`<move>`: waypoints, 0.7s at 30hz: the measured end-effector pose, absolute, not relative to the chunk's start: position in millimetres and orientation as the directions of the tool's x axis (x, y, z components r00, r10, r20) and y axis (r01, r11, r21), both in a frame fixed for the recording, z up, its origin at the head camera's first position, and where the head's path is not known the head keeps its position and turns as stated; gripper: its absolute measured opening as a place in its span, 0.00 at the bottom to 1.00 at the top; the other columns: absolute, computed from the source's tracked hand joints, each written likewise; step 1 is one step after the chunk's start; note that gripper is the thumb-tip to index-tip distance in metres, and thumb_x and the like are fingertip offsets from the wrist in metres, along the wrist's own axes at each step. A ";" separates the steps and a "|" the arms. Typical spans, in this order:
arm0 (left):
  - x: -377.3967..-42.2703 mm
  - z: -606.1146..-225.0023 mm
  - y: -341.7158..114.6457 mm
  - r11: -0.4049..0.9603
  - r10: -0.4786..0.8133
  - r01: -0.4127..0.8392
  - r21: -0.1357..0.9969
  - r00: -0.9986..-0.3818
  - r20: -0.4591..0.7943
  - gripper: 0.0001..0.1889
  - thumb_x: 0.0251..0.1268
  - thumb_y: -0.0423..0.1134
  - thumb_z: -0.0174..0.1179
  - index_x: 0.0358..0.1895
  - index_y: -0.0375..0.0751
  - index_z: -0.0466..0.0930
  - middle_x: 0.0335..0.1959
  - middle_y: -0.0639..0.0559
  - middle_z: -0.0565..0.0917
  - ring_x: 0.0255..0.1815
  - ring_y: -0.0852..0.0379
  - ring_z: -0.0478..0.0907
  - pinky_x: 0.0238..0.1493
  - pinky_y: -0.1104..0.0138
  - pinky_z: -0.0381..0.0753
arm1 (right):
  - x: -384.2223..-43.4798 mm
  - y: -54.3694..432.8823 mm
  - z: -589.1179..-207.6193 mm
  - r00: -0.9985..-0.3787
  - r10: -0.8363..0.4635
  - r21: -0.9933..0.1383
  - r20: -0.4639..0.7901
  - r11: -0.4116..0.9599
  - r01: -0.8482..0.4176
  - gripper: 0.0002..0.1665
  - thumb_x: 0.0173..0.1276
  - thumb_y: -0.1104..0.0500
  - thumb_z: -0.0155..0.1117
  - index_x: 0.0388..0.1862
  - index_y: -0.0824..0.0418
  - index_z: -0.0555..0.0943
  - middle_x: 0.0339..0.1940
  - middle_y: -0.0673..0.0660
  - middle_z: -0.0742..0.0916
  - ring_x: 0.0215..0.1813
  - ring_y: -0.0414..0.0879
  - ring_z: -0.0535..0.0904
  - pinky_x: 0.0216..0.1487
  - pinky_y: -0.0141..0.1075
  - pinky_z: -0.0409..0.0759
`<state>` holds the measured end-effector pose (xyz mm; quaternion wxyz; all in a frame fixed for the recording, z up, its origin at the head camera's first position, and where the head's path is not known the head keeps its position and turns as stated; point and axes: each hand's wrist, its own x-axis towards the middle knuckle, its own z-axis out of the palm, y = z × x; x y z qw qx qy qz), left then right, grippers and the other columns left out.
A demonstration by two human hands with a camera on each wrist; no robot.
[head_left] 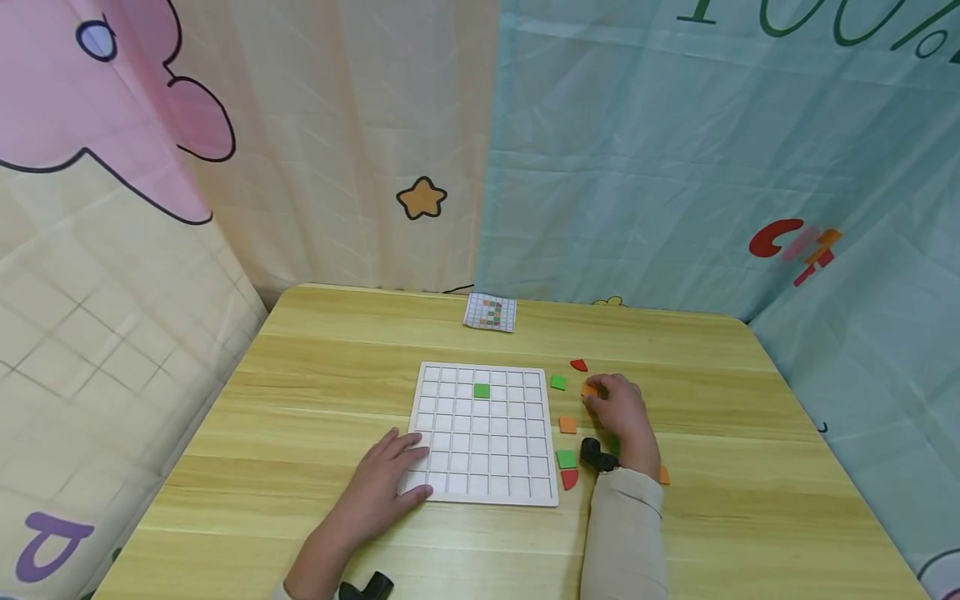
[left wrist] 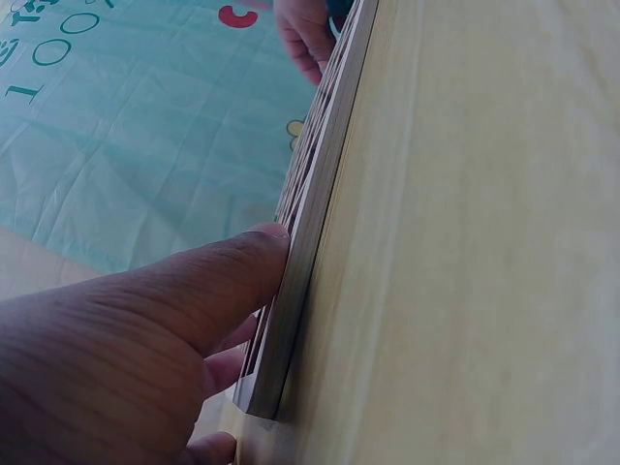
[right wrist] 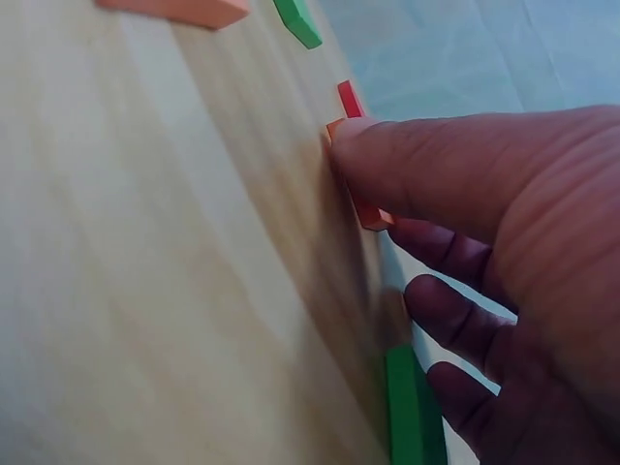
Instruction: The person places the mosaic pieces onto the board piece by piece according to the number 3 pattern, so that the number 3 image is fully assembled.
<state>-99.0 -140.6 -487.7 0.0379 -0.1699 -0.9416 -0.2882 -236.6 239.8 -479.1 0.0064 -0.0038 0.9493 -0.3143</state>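
Observation:
A white grid board (head_left: 480, 492) lies on the table, with one green square tile (head_left: 482, 391) in an upper cell. My left hand (head_left: 382, 479) rests on the board's lower left edge, fingers spread. In the left wrist view its thumb (left wrist: 242, 266) touches the board's side. To the right of the board, my right hand (head_left: 622, 408) pinches an orange square tile (head_left: 588, 389) between thumb and fingers. The right wrist view shows that tile (right wrist: 373, 215) at the table surface, partly covered by the thumb.
Beside the board lie a red quarter-round tile (head_left: 578, 365), a green tile (head_left: 558, 382), another orange tile (head_left: 567, 426), a lower green tile (head_left: 566, 459) and another red tile (head_left: 569, 480). A patterned card (head_left: 490, 313) lies at the table's back edge, before the curtain (head_left: 637, 167).

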 end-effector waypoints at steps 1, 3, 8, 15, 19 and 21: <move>-99.0 -487.8 -140.6 0.776 0.298 0.341 0.531 -0.940 0.169 0.27 0.58 0.45 0.72 0.59 0.37 0.80 0.66 0.42 0.74 0.73 0.32 0.59 0.71 0.41 0.57 | -237.0 240.0 -479.7 -1.000 -0.011 -0.591 -0.011 0.807 -0.002 0.20 0.70 0.61 0.62 0.58 0.69 0.79 0.58 0.68 0.79 0.58 0.65 0.69 0.62 0.58 0.67; -99.0 -487.8 -140.6 0.775 0.298 0.341 0.532 -0.940 0.168 0.27 0.58 0.45 0.72 0.59 0.37 0.80 0.66 0.42 0.74 0.73 0.32 0.59 0.72 0.41 0.57 | -237.6 239.9 -480.5 -1.000 -0.008 -0.584 -0.016 0.812 0.003 0.20 0.70 0.61 0.62 0.58 0.68 0.79 0.59 0.68 0.78 0.58 0.66 0.68 0.61 0.59 0.66; -99.0 -488.2 -141.0 0.775 0.299 0.340 0.533 -0.940 0.164 0.27 0.58 0.45 0.72 0.59 0.37 0.80 0.66 0.43 0.74 0.73 0.33 0.59 0.72 0.41 0.57 | -237.7 238.6 -481.0 -1.000 -0.002 -0.576 -0.022 0.817 0.011 0.20 0.70 0.60 0.62 0.58 0.67 0.80 0.60 0.68 0.78 0.59 0.67 0.67 0.60 0.61 0.65; -98.7 -487.5 -141.1 0.774 0.296 0.336 0.537 -0.941 0.163 0.27 0.58 0.45 0.72 0.59 0.37 0.80 0.66 0.43 0.74 0.73 0.33 0.59 0.72 0.41 0.57 | -237.8 238.7 -482.0 -1.000 0.006 -0.588 -0.025 0.808 0.019 0.18 0.71 0.61 0.61 0.58 0.66 0.80 0.60 0.67 0.77 0.59 0.66 0.66 0.59 0.62 0.63; -98.5 -487.4 -140.9 0.773 0.297 0.337 0.537 -0.941 0.163 0.27 0.59 0.45 0.71 0.60 0.37 0.80 0.66 0.43 0.74 0.73 0.33 0.59 0.72 0.41 0.56 | -237.6 236.2 -478.3 -1.000 0.002 -0.604 0.001 0.797 0.001 0.18 0.71 0.62 0.60 0.57 0.67 0.79 0.57 0.67 0.78 0.58 0.65 0.68 0.60 0.60 0.66; -98.5 -487.5 -140.9 0.774 0.298 0.338 0.535 -0.940 0.163 0.27 0.59 0.45 0.71 0.60 0.37 0.80 0.66 0.43 0.74 0.73 0.33 0.59 0.72 0.41 0.56 | -237.7 231.6 -474.3 -1.000 -0.013 -0.625 0.023 0.780 -0.025 0.18 0.71 0.63 0.61 0.57 0.69 0.79 0.55 0.67 0.79 0.56 0.64 0.70 0.60 0.58 0.69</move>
